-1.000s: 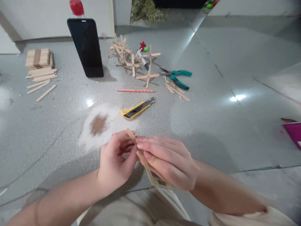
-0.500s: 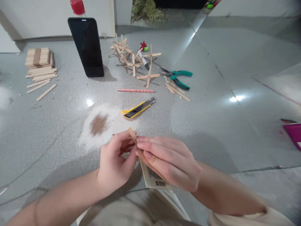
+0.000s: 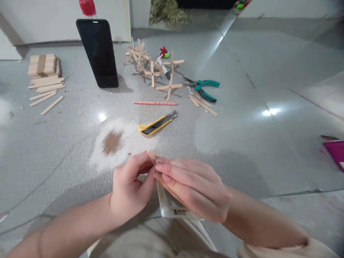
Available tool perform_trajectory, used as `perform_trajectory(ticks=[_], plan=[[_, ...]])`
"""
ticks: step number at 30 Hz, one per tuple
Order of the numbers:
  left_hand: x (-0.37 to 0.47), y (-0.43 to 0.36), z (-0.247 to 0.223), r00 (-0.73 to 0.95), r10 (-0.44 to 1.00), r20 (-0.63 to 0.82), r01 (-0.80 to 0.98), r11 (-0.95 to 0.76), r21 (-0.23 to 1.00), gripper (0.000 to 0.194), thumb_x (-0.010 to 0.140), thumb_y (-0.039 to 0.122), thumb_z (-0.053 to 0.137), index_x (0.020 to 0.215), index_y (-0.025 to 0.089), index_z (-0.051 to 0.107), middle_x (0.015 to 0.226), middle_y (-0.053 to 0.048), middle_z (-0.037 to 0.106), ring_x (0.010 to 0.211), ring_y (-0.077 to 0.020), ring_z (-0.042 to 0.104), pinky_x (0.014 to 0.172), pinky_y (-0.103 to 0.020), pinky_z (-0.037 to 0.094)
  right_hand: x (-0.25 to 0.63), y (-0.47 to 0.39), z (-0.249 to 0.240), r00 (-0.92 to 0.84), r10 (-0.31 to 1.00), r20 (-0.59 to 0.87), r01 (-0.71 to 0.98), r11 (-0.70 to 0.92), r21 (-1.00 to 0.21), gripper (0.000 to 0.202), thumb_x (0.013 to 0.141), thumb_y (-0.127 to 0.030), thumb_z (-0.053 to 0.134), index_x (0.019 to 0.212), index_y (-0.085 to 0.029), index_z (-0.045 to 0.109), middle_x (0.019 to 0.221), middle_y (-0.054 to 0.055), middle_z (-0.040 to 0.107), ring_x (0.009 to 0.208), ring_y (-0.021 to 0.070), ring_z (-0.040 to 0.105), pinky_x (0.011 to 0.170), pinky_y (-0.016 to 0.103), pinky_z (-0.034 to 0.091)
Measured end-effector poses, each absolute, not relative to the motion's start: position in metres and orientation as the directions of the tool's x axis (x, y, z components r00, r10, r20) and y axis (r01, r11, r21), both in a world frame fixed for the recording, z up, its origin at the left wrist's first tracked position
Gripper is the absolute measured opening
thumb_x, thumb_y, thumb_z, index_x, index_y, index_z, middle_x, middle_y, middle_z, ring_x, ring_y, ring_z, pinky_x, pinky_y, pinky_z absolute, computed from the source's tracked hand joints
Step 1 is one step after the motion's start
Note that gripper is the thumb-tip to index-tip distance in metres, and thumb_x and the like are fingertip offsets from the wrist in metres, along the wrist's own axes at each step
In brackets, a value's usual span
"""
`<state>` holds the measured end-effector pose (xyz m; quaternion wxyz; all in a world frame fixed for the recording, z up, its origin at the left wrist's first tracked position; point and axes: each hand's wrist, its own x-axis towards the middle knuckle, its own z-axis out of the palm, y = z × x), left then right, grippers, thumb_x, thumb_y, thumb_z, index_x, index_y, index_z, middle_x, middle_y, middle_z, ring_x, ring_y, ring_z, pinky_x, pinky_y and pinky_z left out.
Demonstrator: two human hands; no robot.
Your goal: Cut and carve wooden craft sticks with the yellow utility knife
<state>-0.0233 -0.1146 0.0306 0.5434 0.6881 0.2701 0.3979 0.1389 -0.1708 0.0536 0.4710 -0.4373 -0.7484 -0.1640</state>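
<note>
A wooden craft stick [image 3: 151,155] is pinched between the thumb and forefinger of my left hand [image 3: 133,184], its rounded tip poking up. My right hand [image 3: 195,186] is closed, its fingertips pressed together over the same stick from the right. Under those fingers runs a thin brown edge; I cannot tell what it belongs to. Below my hands lies a flat, clear piece [image 3: 163,202] with a pale edge and a dark printed mark, partly covered by my right hand. Just beyond, a yellow and black utility knife [image 3: 158,123] lies by a white powdery patch [image 3: 129,134] with a brown middle.
A pink pencil [image 3: 156,103] lies past the knife. Farther out are several crossed-stick pieces [image 3: 169,86], a glue-like white tube [image 3: 163,67] and teal-handled pliers [image 3: 205,87] on loose sticks. A black phone [image 3: 99,55] stands upright; bundled sticks [image 3: 44,65] lie left.
The craft stick's tip has sunk lower between my hands, with less of it showing. My right hand has shifted slightly. Both hands stay closed around the stick.
</note>
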Motion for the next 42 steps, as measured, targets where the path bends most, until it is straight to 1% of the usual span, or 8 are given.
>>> perform_trajectory(ticks=[11,17,23,26,30,33,36,42], plan=[[-0.022,-0.110,0.031,0.534,0.798,0.278,-0.015,-0.320,0.947,0.042,0.086,0.005,0.068,0.123,0.022,0.061,0.102,-0.003,0.078,0.084,-0.0128,0.077,0.078,-0.020,0.064,0.143,-0.172,0.053,-0.129,0.568,0.813,0.794,0.550,-0.258,0.011,0.084,-0.001,0.073,0.085,-0.012,0.068,0.089,0.011,0.080,0.090,0.0177,0.078,0.084,0.025,0.068],[-0.017,-0.096,0.038,0.565,0.736,0.373,0.009,-0.458,0.889,0.033,0.087,0.004,0.067,0.116,0.021,0.067,0.096,-0.002,0.079,0.079,-0.0113,0.077,0.075,-0.018,0.063,0.147,-0.168,0.047,0.157,0.658,0.736,0.543,0.565,-0.621,0.010,0.093,-0.011,0.060,0.095,-0.020,0.061,0.094,0.006,0.076,0.084,0.0172,0.076,0.075,0.033,0.067],[-0.025,-0.086,0.040,0.613,0.582,0.534,0.080,-0.719,0.691,0.033,0.087,0.001,0.065,0.111,0.021,0.071,0.100,-0.003,0.078,0.080,-0.0102,0.075,0.072,-0.015,0.060,0.152,-0.166,0.037,0.358,0.770,0.529,0.246,0.468,-0.849,0.017,0.092,-0.016,0.047,0.103,-0.023,0.059,0.086,0.002,0.068,0.083,0.0190,0.068,0.097,0.048,0.055],[-0.029,-0.081,0.043,0.613,0.486,0.623,0.141,-0.843,0.519,0.029,0.087,0.005,0.065,0.109,0.022,0.072,0.102,-0.003,0.079,0.082,-0.0138,0.077,0.073,-0.020,0.063,0.155,-0.169,0.035,0.276,0.880,0.387,0.201,0.341,-0.918,0.021,0.096,-0.018,0.045,0.112,-0.023,0.059,0.075,-0.001,0.061,0.073,0.0169,0.064,0.077,0.035,0.059],[-0.032,-0.074,0.051,0.630,0.289,0.721,0.122,-0.954,0.275,0.020,0.089,0.009,0.063,0.102,0.020,0.073,0.095,-0.004,0.080,0.084,-0.0178,0.078,0.077,-0.026,0.066,0.155,-0.172,0.040,0.107,0.917,0.384,0.187,0.361,-0.914,0.025,0.098,-0.044,0.056,0.110,-0.022,0.060,0.066,-0.003,0.054,0.055,0.0131,0.052,0.050,0.026,0.048],[-0.032,-0.072,0.053,0.656,0.218,0.722,0.126,-0.976,0.179,0.016,0.088,0.008,0.065,0.096,0.020,0.073,0.089,-0.003,0.080,0.080,-0.0175,0.078,0.069,-0.025,0.065,0.152,-0.169,0.047,0.111,0.908,0.405,0.247,0.369,-0.896,0.006,0.095,-0.027,0.061,0.099,-0.022,0.060,0.068,-0.002,0.060,0.053,0.0109,0.054,0.051,0.024,0.048],[-0.032,-0.071,0.050,0.669,0.285,0.687,0.150,-0.956,0.251,0.015,0.087,0.008,0.067,0.094,0.021,0.071,0.085,0.000,0.079,0.073,-0.0150,0.076,0.062,-0.024,0.059,0.152,-0.166,0.050,0.121,0.901,0.417,0.263,0.376,-0.889,0.012,0.091,-0.011,0.055,0.090,-0.022,0.060,0.063,-0.004,0.060,0.051,0.0102,0.055,0.058,0.028,0.054],[-0.027,-0.069,0.045,0.596,0.493,0.634,0.194,-0.855,0.482,0.009,0.086,0.019,0.077,0.091,0.020,0.069,0.081,0.001,0.073,0.066,-0.0109,0.067,0.060,-0.023,0.049,0.156,-0.166,0.047,0.111,0.895,0.432,0.288,0.388,-0.876,0.016,0.086,-0.007,0.056,0.090,-0.021,0.061,0.064,-0.005,0.061,0.051,0.0097,0.055,0.063,0.030,0.057]])
